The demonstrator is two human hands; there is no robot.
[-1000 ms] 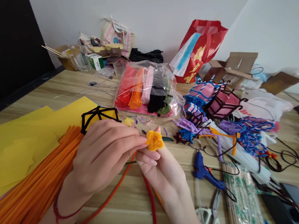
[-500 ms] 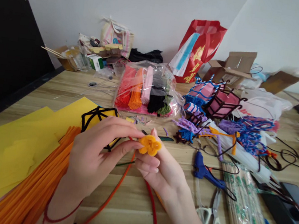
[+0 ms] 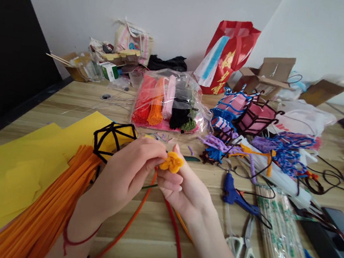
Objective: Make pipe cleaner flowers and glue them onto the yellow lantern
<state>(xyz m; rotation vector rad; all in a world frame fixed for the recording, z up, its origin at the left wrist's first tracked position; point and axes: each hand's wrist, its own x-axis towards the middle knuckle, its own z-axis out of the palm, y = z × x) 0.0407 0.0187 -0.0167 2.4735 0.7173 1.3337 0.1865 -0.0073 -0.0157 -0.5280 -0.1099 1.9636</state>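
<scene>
A small yellow-orange pipe-cleaner flower (image 3: 172,162) with rounded looped petals is held between both hands. My left hand (image 3: 133,170) pinches the flower's left edge with thumb and fingertips. From the other side, my right hand (image 3: 180,185) grips it from behind and below, fingers curled and thumb up. Beneath the hands an orange pipe cleaner (image 3: 129,227) and a red pipe cleaner (image 3: 174,233) lie on the table. Left of the hands sits a black wire-like frame (image 3: 112,138), partly covered by my left hand. A bundle of orange pipe cleaners (image 3: 47,205) lies beside my left forearm.
Yellow sheets (image 3: 27,169) lie at left. Behind the hands is a clear bag of coloured pipe cleaners (image 3: 165,103). On the right are a blue glue gun (image 3: 235,196), scissors (image 3: 247,244), bagged wooden sticks (image 3: 285,233) and pink lanterns (image 3: 259,115). A red bag (image 3: 232,56) stands behind.
My left hand has turned and shifted right, its fingers drawing closer together at the flower's edge. The flower has moved slightly left and up. More of the black frame shows.
</scene>
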